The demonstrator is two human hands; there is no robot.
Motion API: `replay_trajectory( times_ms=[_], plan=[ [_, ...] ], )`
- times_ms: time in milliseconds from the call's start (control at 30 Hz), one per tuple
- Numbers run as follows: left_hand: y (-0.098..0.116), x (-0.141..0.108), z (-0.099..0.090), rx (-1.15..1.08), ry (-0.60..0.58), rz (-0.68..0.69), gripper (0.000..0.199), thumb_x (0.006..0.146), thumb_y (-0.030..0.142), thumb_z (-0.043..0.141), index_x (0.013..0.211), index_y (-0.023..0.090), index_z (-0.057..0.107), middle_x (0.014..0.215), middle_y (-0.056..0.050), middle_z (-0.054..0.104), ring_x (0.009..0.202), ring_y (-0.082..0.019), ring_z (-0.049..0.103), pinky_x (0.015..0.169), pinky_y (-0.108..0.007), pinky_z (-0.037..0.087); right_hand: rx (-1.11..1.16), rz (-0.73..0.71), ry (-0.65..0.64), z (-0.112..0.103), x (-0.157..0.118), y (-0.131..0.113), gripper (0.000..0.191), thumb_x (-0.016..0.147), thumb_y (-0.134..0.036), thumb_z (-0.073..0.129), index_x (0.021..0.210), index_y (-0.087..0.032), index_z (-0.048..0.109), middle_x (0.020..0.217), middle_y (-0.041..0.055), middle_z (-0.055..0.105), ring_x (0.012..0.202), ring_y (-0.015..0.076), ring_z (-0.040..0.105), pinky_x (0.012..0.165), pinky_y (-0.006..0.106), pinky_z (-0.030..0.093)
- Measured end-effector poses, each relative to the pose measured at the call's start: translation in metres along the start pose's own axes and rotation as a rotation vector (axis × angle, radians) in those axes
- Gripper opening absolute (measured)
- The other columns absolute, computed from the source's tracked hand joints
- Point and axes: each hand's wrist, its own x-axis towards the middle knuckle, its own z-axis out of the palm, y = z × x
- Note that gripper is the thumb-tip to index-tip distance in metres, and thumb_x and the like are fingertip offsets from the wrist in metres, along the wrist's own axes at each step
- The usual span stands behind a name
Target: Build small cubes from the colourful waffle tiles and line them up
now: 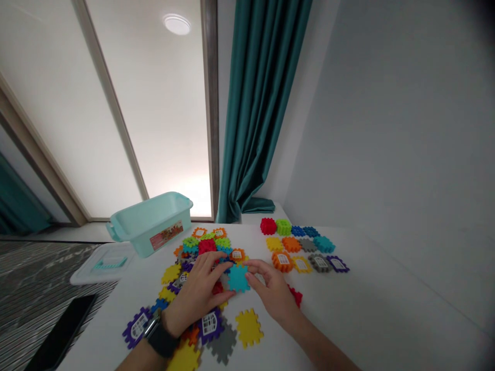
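Because the pale plastic lid (pixel 102 263) sits right at the corner of the white table (pixel 348 319), above a black smartphone (pixel 62 332) lying on the striped rug (pixel 34 273), a careless nudge could drop it onto the phone. Beside it stands a mint-green plastic tub (pixel 150 224), its sticker printed with writing too small to read. The left hand (pixel 197 293), a black watch (pixel 162 339) on its wrist, is spread half open over a heap of colourful interlocking plastic puzzle pieces (pixel 201 247), its thumb reaching a teal gear-edged piece (pixel 238 279) at the heap's right side. The right hand (pixel 273 288), fingers loosely curved, touches that piece from the other side; whether either hand really grips it, I cannot tell. Pressing down could shift the heap and scatter pieces. A red piece (pixel 296 296) lies partly under the right hand. Further right, rows of sorted pieces (pixel 291 244) show white window labels, nothing legible on them
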Motion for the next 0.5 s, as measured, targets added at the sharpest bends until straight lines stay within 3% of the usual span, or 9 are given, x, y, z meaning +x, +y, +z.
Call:
replay_trajectory(
  times_ms=[233,500],
  plan=[
    [-0.004,0.000,0.000,-0.032,0.041,-0.011,0.043,0.086,0.031,0.077,0.123,0.021,0.058,0.128,-0.014,0.058,0.118,-0.032,0.056,0.100,-0.049,0.051,-0.476,-0.546,0.018,-0.010,-0.005,-0.011,0.025,0.096,-0.023,0.056,0.120,-0.024,0.064,0.116,0.0103,0.068,0.108,0.0270,0.062,0.095,0.047,0.053],
    [0.000,0.004,-0.001,-0.027,0.108,-0.017,0.039,0.087,0.037,0.076,0.119,0.020,0.061,0.124,-0.014,0.061,0.115,-0.031,0.059,0.098,-0.046,0.053,-0.692,-0.632,0.043,-0.012,-0.006,-0.019,0.023,0.093,-0.022,0.064,0.116,-0.024,0.062,0.115,0.0104,0.066,0.106,0.0277,0.062,0.092,0.048,0.053]
  ],
)
